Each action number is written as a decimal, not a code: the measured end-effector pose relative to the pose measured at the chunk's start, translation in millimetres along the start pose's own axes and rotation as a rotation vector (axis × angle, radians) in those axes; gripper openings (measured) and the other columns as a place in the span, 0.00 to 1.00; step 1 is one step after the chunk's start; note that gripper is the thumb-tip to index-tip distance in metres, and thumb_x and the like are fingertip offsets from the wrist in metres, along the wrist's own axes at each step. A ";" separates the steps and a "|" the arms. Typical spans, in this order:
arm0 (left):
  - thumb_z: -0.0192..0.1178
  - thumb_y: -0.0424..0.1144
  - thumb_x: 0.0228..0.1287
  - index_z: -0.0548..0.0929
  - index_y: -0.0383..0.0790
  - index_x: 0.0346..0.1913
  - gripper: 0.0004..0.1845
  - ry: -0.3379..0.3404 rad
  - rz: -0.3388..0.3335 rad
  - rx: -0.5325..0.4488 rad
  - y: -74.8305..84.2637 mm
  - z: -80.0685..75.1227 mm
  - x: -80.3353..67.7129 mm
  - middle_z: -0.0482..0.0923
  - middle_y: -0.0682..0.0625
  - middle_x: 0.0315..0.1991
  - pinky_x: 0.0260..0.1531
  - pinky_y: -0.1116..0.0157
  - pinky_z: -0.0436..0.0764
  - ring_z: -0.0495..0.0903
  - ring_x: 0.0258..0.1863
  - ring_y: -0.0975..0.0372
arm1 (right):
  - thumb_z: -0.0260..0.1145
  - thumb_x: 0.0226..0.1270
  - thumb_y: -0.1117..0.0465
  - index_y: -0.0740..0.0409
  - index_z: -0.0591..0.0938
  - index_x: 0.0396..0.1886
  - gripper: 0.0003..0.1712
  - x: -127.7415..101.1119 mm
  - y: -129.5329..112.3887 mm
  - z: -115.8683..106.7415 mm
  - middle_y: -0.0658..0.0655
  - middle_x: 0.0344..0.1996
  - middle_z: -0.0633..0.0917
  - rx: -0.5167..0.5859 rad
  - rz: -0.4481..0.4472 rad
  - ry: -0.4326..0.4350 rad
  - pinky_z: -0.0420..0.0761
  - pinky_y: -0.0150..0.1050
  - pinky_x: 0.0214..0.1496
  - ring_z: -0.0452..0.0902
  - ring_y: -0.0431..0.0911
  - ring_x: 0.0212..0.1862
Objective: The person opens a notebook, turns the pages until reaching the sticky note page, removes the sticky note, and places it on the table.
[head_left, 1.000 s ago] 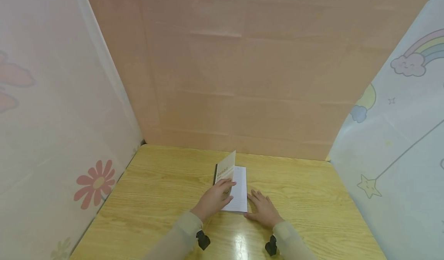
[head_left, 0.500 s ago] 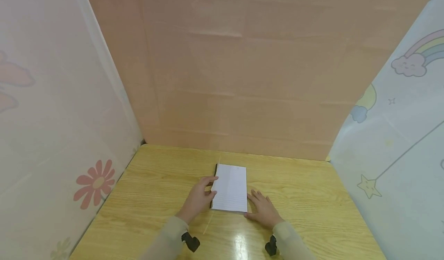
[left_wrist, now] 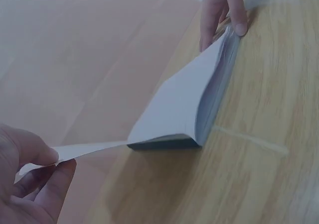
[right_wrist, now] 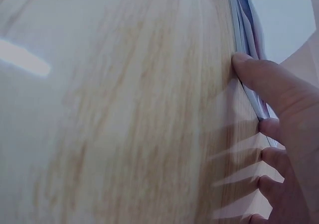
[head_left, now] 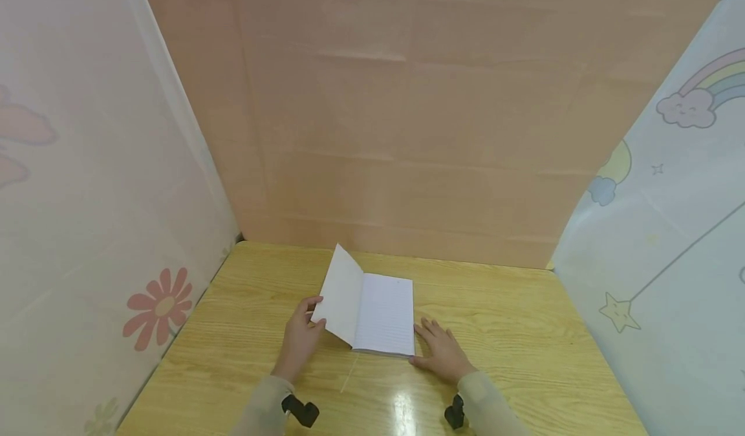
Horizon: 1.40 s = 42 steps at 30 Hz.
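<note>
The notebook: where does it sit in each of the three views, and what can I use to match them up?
Head: the notebook lies at the middle of the table, its white leaf lifted by the left hand.
Left wrist: notebook at centre, running toward the top right; leaf pinched at lower left.
Right wrist: only its page edges show, along the upper right.
Shared landmark: the right hand against the notebook's right edge.

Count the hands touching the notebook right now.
2. The left hand pinches the lifted page at the notebook's left side; the right hand rests on the table against its right edge.
</note>
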<state>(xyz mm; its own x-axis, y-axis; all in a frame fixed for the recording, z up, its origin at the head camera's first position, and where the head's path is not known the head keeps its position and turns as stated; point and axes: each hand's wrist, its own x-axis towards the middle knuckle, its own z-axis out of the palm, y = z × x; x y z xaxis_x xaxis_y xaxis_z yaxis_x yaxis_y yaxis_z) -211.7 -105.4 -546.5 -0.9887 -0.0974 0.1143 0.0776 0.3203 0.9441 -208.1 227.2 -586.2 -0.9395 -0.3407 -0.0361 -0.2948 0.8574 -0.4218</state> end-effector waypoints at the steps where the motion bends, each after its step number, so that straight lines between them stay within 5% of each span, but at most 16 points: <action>1: 0.60 0.24 0.60 0.74 0.40 0.60 0.24 0.013 -0.019 0.003 -4.4 -1.6 0.7 0.73 0.40 0.56 0.31 0.69 0.79 0.79 0.46 0.51 | 0.69 0.56 0.38 0.59 0.68 0.69 0.47 0.1 0.0 0.1 0.66 0.71 0.63 0.000 -0.002 0.002 0.52 0.70 0.68 0.54 0.65 0.72; 7: 0.58 0.25 0.59 0.72 0.35 0.60 0.24 0.061 -0.114 0.045 -28.0 -9.5 3.1 0.71 0.35 0.56 0.32 0.66 0.76 0.75 0.44 0.49 | 0.69 0.56 0.38 0.59 0.69 0.69 0.46 0.1 0.5 0.6 0.66 0.71 0.63 0.001 -0.005 0.005 0.52 0.70 0.68 0.55 0.65 0.72; 11: 0.57 0.25 0.58 0.70 0.29 0.60 0.25 0.052 -0.126 0.117 -40.8 -12.4 4.1 0.70 0.30 0.59 0.48 0.53 0.79 0.72 0.57 0.41 | 0.68 0.57 0.37 0.58 0.69 0.69 0.46 0.2 1.4 1.4 0.66 0.72 0.63 0.013 -0.004 -0.001 0.51 0.70 0.68 0.54 0.65 0.73; 15: 0.59 0.25 0.58 0.69 0.24 0.60 0.26 0.011 -0.080 0.279 -49.3 -13.9 4.3 0.69 0.27 0.60 0.61 0.44 0.69 0.66 0.63 0.37 | 0.67 0.57 0.37 0.57 0.68 0.70 0.47 0.5 2.2 2.8 0.66 0.72 0.62 0.020 -0.003 -0.003 0.50 0.70 0.69 0.53 0.65 0.73; 22: 0.65 0.28 0.56 0.77 0.26 0.55 0.22 -0.061 0.053 0.582 -58.0 -13.0 1.5 0.72 0.31 0.53 0.56 0.46 0.74 0.72 0.55 0.40 | 0.67 0.57 0.37 0.57 0.68 0.70 0.47 -0.4 1.9 2.8 0.66 0.71 0.63 0.007 -0.009 0.006 0.51 0.70 0.68 0.54 0.65 0.72; 26: 0.66 0.30 0.57 0.79 0.28 0.55 0.21 -0.100 0.059 0.669 -61.1 -13.2 1.9 0.72 0.32 0.55 0.56 0.47 0.73 0.71 0.56 0.41 | 0.67 0.57 0.36 0.58 0.68 0.70 0.47 -0.9 2.1 2.9 0.67 0.72 0.62 0.016 -0.007 0.001 0.50 0.70 0.68 0.54 0.65 0.73; 42: 0.67 0.34 0.57 0.80 0.32 0.55 0.21 -0.112 0.072 0.673 -66.1 -16.9 4.0 0.72 0.35 0.56 0.56 0.47 0.74 0.70 0.57 0.43 | 0.67 0.57 0.36 0.57 0.68 0.70 0.47 0.9 4.5 3.4 0.66 0.72 0.62 0.007 -0.012 0.006 0.51 0.70 0.68 0.54 0.65 0.73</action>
<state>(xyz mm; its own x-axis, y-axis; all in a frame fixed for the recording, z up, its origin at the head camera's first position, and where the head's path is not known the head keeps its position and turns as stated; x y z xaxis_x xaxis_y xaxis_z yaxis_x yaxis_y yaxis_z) -218.6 -142.9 -603.3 -0.9941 0.0328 0.1031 0.0831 0.8415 0.5339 -209.6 229.5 -591.3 -0.9368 -0.3489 -0.0254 -0.3051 0.8503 -0.4289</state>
